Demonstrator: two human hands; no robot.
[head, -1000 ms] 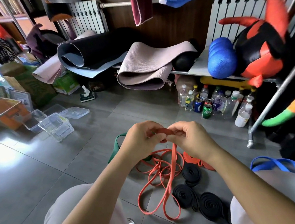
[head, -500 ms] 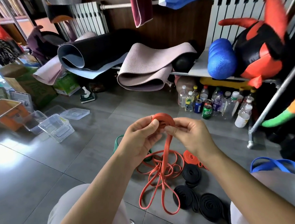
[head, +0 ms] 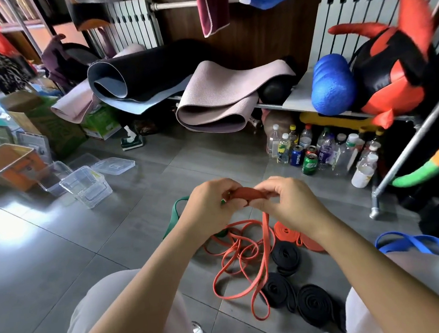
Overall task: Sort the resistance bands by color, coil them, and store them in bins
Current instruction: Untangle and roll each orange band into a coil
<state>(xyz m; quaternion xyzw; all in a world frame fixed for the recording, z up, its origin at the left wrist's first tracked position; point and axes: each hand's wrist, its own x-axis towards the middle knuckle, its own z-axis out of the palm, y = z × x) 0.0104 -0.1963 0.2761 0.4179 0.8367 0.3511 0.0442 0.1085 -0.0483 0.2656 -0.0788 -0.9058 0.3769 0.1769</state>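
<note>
Loose loops of the long orange-red flat rubber resistance band [head: 267, 228] lie on the grey tiled floor [head: 102, 254] between the knees. Its tail rises straight to a small coil, pinched lengthwise between left hand [head: 211, 206] and right hand [head: 291, 202]. Beyond, far left, stand clear plastic bins [head: 83, 185].

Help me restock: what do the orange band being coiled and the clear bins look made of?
Orange band: probably rubber or latex, matte; it hangs in limp loops. Clear bins: rigid transparent plastic, glossy; the floor shows through them.
</note>
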